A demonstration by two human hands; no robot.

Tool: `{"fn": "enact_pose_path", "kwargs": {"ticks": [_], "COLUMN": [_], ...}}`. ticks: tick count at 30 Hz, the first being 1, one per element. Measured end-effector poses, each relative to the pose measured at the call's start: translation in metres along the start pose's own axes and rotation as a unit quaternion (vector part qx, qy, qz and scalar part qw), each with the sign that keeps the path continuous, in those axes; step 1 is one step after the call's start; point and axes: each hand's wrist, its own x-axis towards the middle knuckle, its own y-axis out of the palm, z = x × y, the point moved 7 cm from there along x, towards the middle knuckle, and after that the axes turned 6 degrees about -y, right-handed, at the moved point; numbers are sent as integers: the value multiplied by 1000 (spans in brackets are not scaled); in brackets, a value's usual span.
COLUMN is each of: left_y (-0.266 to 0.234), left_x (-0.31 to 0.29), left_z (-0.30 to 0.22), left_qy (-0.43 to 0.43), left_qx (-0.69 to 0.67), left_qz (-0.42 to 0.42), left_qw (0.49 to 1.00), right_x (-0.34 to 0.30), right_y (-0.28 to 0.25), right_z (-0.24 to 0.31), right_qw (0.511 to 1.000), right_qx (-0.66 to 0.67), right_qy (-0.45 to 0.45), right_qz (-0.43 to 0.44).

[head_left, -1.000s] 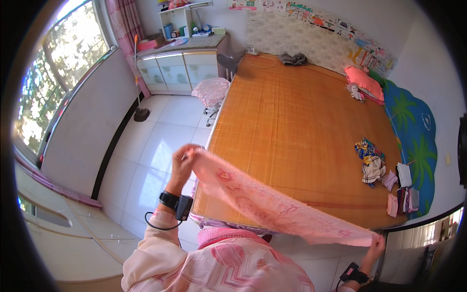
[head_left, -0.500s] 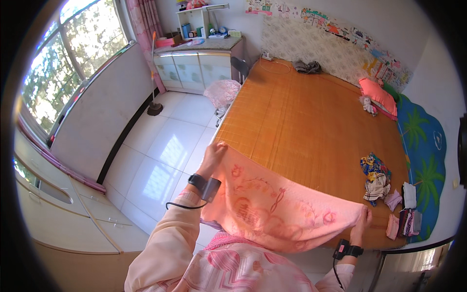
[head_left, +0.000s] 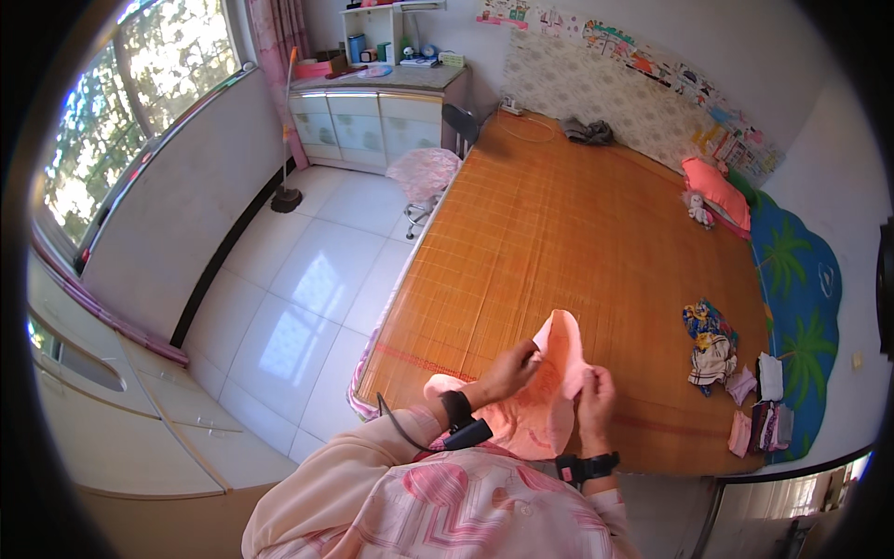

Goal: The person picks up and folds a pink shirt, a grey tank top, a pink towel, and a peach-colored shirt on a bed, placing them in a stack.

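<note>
A pink towel (head_left: pixel 533 421) hangs bunched in front of me at the near edge of the bed. My left hand (head_left: pixel 507 371) is closed on its upper part, with the fingertips pinching the cloth. On the towel's right edge, my right hand (head_left: pixel 596 399) pinches another part of the border. Between the two hands the cloth rises in a narrow folded loop. Its lower part hangs close to my patterned clothing. Both wrists wear black straps with small dark devices.
A bed with an orange-brown woven mat (head_left: pixel 549 252) lies ahead. Folded clothes (head_left: pixel 768 424) and a rumpled colourful garment (head_left: pixel 710 340) lie at its right side. A coral pillow (head_left: pixel 715 191) and a doll (head_left: pixel 698 210) are farther back. A covered stool (head_left: pixel 424 174) stands left of the bed.
My hands have come together from a wide spread, the left moving right and down, the right moving left. The towel, stretched out before, is now gathered and folded between them.
</note>
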Motion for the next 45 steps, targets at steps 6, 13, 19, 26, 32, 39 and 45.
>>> {"fn": "enact_pose_path", "kwargs": {"ticks": [6, 13, 19, 26, 32, 39, 45], "left_y": [28, 31, -8, 72, 156, 243, 265], "left_x": [-19, -28, 2, -5, -15, 29, 137], "left_z": [-12, 15, 13, -31, -18, -1, -88], "left_qy": [-87, -126, -12, 232, 249, 147, 230], "left_qx": [-112, -250, -157, 22, 61, 238, 205], "left_qz": [160, 283, 193, 399, 552, 541, 298], "left_qw": [977, 917, 968, 887, 793, 794, 904], "right_x": [-28, -38, -44, -53, -51, -5, 56], "right_y": [46, 46, 7, -32, -120, -301, -432], "right_z": [7, 13, 73, 106, 92, 35, -9], "right_qw": [998, 996, 990, 971, 976, 999, 986], "right_qx": [-8, -9, 21, 55, 82, -43, -62], "right_qy": [-12, 12, -16, -2, 14, -16, -77], "right_qz": [59, 93, 140, 233, 200, 12, -133]}}
